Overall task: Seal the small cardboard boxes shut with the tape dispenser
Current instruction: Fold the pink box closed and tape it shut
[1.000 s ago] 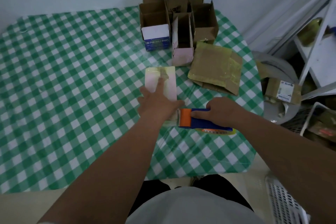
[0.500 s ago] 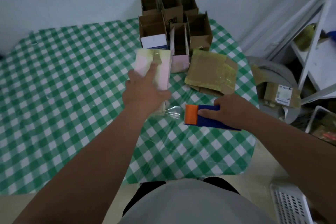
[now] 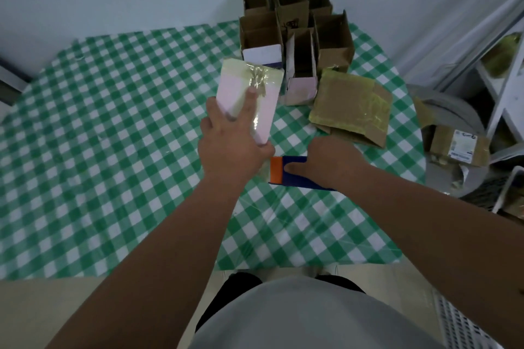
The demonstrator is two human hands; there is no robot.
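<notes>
- The left hand (image 3: 232, 136) holds the pink box (image 3: 249, 102) lifted over the middle of the table (image 3: 113, 150), fingers spread on top, thumb round its near end
- It looks light and stiff; glossy tape on top may be slick, so grip the bare side edges
- The right hand (image 3: 329, 161) grips the dispenser (image 3: 286, 170) just right of it, near the front edge
- Open boxes (image 3: 295, 31) stand at the far edge by the wall; a flattened one (image 3: 351, 105) lies right
- The checked cloth seems plastic-covered, probably slippery
</notes>
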